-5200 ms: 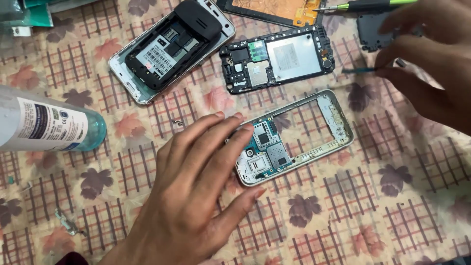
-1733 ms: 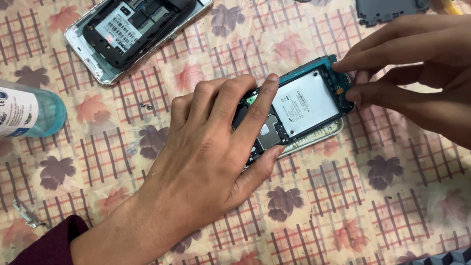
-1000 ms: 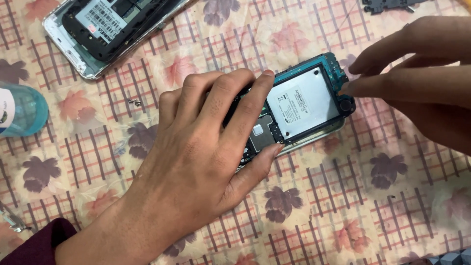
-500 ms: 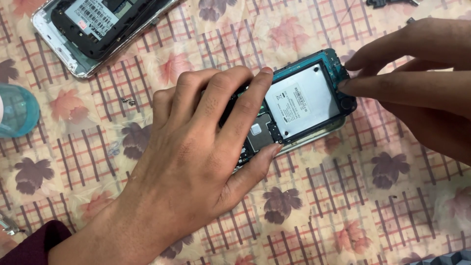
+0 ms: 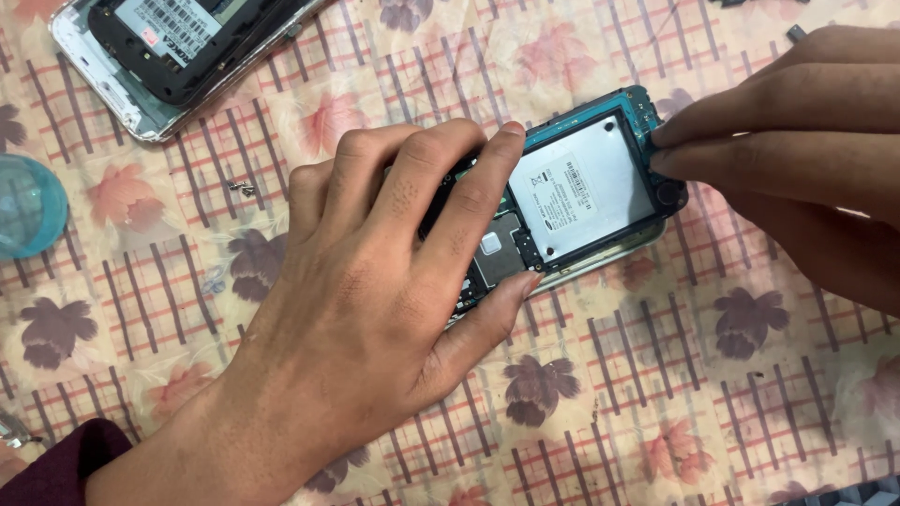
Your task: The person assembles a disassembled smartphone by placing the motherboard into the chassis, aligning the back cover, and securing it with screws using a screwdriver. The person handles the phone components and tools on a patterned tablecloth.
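Note:
A taken-apart phone (image 5: 581, 201) lies on a flower-patterned cloth (image 5: 712, 394), its inner black frame with a silver plate seated in a silver outer frame. My left hand (image 5: 375, 290) lies flat over the phone's left end, fingers pressing on top and thumb against its lower edge. My right hand (image 5: 797, 141) comes in from the right and pinches the phone's upper right corner between fingertips and thumb. The phone's left part is hidden under my left hand.
A second opened phone (image 5: 169, 47) with a black back frame lies at the top left. A translucent blue bottle end (image 5: 28, 206) sits at the left edge. A few tiny screws (image 5: 242, 187) lie on the cloth between them.
The inner frame was picked up from the cloth and laid into the silver outer frame. Since then both hands stay on the phone, and the view has drifted slightly closer.

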